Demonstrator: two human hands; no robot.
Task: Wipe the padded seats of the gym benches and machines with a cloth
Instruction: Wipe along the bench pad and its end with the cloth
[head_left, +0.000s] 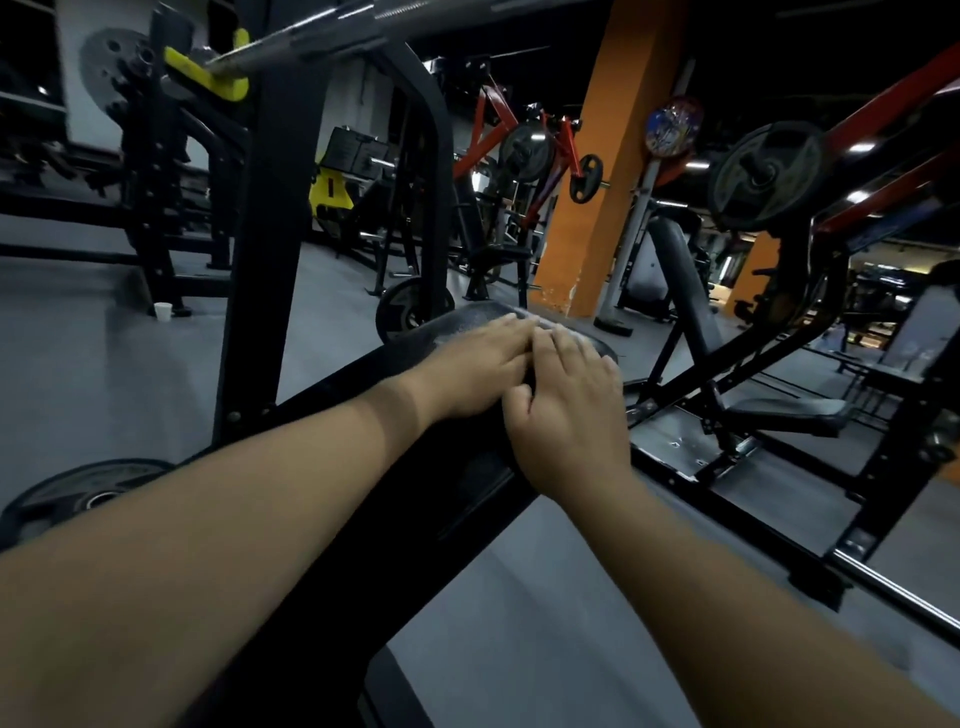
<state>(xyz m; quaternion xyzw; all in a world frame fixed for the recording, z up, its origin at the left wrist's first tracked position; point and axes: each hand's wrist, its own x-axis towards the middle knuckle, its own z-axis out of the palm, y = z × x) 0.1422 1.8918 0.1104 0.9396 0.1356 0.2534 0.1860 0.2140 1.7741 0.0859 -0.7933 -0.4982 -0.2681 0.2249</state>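
- The fingers (511, 338) of both hands lie straight and close together, flat on the pad, none curled round anything. Only the right thumb bends in a little beside the left hand's edge.
- The left hand (475, 371) and right hand (569, 410) sit palms down, side by side and touching, just right of the frame's centre.
- A pale patch (550, 323) shows just past the fingertips (cloth or sheen, I cannot tell which).
- Under both hands is the black padded bench (447, 467), running from the lower centre up to its rounded end at mid-frame. Both bare forearms reach in from the bottom corners.
- Around it is grey floor (519, 623), with a weight plate (78, 499) lying at lower left and a white cup (162, 310) at mid-left — and a barbell (311, 36) resting in a yellow hook (208, 70) at upper left.
- An orange pillar (608, 156) stands right of upper centre.
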